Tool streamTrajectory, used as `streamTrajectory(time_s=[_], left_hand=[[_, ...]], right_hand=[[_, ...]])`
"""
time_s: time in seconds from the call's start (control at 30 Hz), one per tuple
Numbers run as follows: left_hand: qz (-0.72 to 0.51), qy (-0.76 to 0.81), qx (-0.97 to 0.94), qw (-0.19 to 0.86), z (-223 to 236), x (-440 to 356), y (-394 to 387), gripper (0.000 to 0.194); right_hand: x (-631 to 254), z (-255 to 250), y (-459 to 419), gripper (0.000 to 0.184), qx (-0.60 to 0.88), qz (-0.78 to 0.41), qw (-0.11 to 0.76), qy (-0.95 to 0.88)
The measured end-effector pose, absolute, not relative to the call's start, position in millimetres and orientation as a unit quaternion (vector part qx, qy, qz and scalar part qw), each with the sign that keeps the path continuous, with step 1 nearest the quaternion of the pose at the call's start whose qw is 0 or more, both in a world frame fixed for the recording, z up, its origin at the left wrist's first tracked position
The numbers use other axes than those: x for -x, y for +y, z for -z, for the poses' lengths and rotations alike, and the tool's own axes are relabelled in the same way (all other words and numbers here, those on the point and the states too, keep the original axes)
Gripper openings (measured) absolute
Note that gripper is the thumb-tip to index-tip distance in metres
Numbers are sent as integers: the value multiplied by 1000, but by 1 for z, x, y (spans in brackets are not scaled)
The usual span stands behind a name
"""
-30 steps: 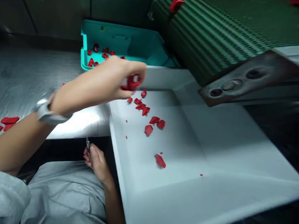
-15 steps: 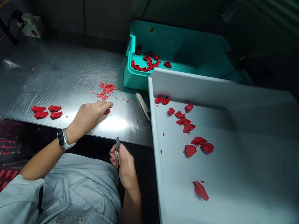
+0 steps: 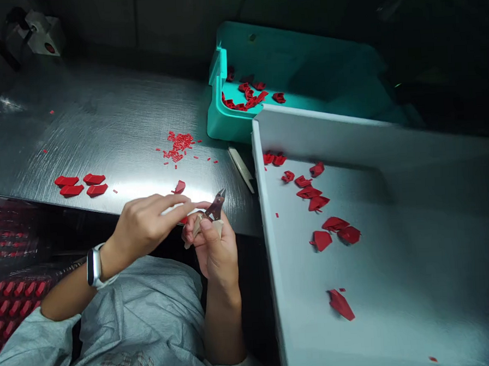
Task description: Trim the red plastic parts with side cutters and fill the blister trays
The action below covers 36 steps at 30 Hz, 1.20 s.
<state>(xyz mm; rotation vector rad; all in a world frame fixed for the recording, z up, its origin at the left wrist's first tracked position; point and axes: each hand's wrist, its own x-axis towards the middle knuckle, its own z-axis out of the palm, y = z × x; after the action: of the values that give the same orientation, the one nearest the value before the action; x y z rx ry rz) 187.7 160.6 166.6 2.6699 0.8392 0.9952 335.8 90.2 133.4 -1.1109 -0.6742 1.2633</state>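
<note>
My right hand [image 3: 215, 247] grips small cutting pliers [image 3: 213, 209] with pale handles, jaws pointing up toward the metal table's near edge. My left hand [image 3: 146, 226], with a watch on its wrist, is pinched beside the pliers; a bit of red shows under its fingertips, too hidden to name. One loose red plastic piece [image 3: 179, 187] lies on the table just beyond the hands. A heap of tiny red offcuts [image 3: 178, 145] lies farther back.
A white tray [image 3: 395, 251] on the right holds several red pieces [image 3: 317, 201]. Behind it a teal bin [image 3: 304, 65] holds more. Three red pieces [image 3: 80, 185] lie at the table's left. A pale stick [image 3: 241, 169] lies beside the tray. Red parts fill a bag at lower left.
My left hand came back from the white tray to the table, then to the pliers. My right hand rose from my lap and lifted the pliers to the table edge.
</note>
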Motion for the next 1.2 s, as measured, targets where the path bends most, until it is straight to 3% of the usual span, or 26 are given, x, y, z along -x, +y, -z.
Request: streamTrajectory(time_s=[0.3,0.53,0.63,0.73,0.9,1.07,1.2], left_hand=[[-372,273,-884,79,-159,-182,137,35],[-308,406,-767,390,-176,-161,129,30],[-297,413,-726,463,-179,-155,130,23],[-337,398,-709,475,-173,-158,132,17],[-435,429,-606,510,-163,-162,130,18],[-450,436,-550,553,-169,-164,125,17],[-434,461,-571,522,-173,-165,122,19]], right_hand=[[-325,-133,89,39,472,-605,595,-239],[-321,-135,90,27,481,-544,616,-306],[-322,-141,89,20,515,-486,592,-387],[-321,-146,88,18,499,-484,586,-417],[-318,-139,74,45,447,-522,627,-368],[-309,-128,54,39,505,-468,561,-460],[-306,-129,53,41,515,-419,545,-511]])
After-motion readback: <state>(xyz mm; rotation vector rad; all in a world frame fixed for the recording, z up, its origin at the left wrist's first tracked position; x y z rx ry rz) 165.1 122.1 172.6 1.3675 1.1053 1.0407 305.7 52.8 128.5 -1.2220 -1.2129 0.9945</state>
